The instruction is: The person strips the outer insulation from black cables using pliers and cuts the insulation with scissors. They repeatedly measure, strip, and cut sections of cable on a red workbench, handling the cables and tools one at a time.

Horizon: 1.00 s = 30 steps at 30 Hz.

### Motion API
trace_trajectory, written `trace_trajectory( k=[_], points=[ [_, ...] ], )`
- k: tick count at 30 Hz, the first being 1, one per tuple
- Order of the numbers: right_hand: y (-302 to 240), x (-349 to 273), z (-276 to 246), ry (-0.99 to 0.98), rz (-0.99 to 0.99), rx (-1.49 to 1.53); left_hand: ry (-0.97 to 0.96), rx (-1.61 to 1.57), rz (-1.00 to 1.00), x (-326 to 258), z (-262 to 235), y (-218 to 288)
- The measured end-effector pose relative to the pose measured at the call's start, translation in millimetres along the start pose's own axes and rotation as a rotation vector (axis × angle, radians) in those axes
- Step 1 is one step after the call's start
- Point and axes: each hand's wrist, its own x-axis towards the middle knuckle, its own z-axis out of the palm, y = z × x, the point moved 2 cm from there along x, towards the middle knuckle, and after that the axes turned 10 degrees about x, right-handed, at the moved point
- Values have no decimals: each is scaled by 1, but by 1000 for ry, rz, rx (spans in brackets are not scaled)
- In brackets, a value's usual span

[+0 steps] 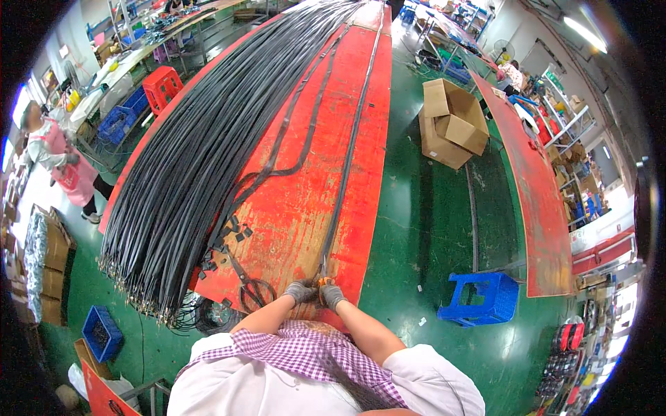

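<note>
At the near edge of the red table [291, 229], my gloved left hand [300, 292] is closed at the near end of a long black cable [345, 173], which runs away down the table. Close beside it, my gloved right hand [332, 296] is closed on a small orange thing [324, 281], possibly a tool's handle; its working end is too small to make out. Black-handled scissors [257, 292] lie left of my hands. Several short black pieces [239, 230] are scattered beyond them.
A thick bundle of black cables [201, 139] covers the table's left side. To the right stand an open cardboard box [452, 123], a blue plastic stool [480, 298] and another red table [531, 201]. A person in a pink apron [66, 163] stands at the far left, near a red stool [161, 89].
</note>
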Motion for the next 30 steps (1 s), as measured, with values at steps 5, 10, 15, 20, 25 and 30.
trace_trajectory(
  k=[5, 10, 15, 20, 25, 30],
  points=[
    [-15, -11, -1, 43, -180, -305, 135, 366, 136, 1, -7, -3],
    [-22, -19, -5, -37, -92, -340, 107, 261, 72, 13, -11, -17],
    [5, 14, 4, -111, -69, -326, 140, 320, 81, -5, -5, 3],
    [22, 33, 9, -128, -243, -374, 52, 158, 109, -37, 11, 36],
    [-7, -9, -4, 12, -74, -184, 80, 180, 70, -31, 8, 31],
    [-18, -16, -2, 2, -130, -249, 89, 190, 47, -23, 4, 20]
  ],
)
